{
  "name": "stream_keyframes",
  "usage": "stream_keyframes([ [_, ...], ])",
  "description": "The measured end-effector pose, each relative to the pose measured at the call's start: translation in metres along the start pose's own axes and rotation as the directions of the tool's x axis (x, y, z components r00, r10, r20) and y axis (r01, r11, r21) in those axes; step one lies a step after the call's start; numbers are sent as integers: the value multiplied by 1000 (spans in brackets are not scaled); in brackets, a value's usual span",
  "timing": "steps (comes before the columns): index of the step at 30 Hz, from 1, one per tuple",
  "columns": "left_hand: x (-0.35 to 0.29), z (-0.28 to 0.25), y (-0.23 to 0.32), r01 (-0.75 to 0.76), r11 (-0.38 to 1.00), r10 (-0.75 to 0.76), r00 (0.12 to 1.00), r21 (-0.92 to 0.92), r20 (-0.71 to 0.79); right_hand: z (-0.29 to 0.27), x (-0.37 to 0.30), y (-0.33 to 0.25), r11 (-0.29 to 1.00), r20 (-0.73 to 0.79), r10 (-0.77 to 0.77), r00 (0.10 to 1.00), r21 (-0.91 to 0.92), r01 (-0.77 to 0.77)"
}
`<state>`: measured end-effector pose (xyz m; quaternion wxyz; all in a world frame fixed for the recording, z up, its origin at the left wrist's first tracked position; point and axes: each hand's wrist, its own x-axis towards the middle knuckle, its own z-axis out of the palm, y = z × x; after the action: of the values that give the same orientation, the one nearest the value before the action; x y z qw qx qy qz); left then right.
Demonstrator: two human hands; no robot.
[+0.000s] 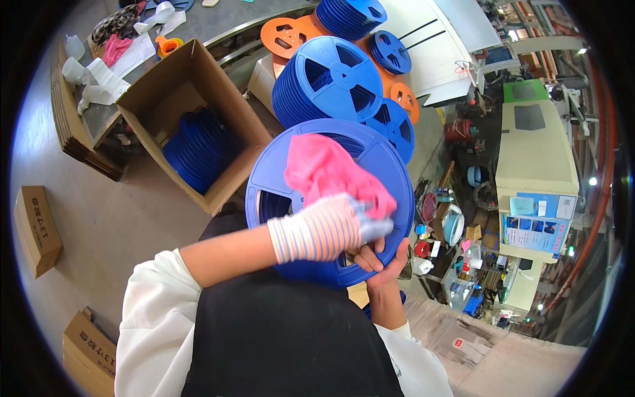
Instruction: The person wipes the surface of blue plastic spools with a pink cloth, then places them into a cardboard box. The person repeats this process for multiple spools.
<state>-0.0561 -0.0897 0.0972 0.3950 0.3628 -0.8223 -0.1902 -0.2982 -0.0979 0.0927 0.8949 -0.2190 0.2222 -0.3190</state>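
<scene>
Two grips meet at one blue reel (pixel 390 165), which is held in front of the black apron (pixel 278 337), its round face turned up toward the camera; the left grip (pixel 340 228), in a striped glove, is clenched on a pink cloth (pixel 331 169), which lies bunched against that face and spreads over part of its cut-out middle; the right grip (pixel 383 264), bare, grasps the lower right of the rim, its fingers curled and its thumb along the edge; both forearms come out of white sleeves (pixel 155 317).

Just beyond the reel stands a stack of blue reels (pixel 337 76), with an orange reel (pixel 284 36) beside it and further blue ones around; to the left, a cardboard carton (pixel 245 126) has its top uncovered and dark blue reels (pixel 198 149) packed inside; past it runs a grey desk (pixel 215 16), with orange tape (pixel 170 46) showing near the carton's rim; a closed carton (pixel 40 228) sits on the floor (pixel 126 218) at far left; well apart, on the right, stands a cream and green machine (pixel 536 155).
</scene>
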Motion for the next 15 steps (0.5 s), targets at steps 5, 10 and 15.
stream_keyframes([
  [5, -8, -25, -29, 460, 888, -446, 869, -19, 216, 7, 1, 1, 1000, -67, -27, 997, -12, 26],
  [10, -78, -18, -67, 362, 931, -338, 899, 40, -278, -4, -7, -3, 987, 30, -137, 990, 85, 134],
  [15, -160, -37, -69, 682, 726, -555, 507, -86, -659, -10, -5, -14, 950, 113, -242, 964, 227, 212],
])
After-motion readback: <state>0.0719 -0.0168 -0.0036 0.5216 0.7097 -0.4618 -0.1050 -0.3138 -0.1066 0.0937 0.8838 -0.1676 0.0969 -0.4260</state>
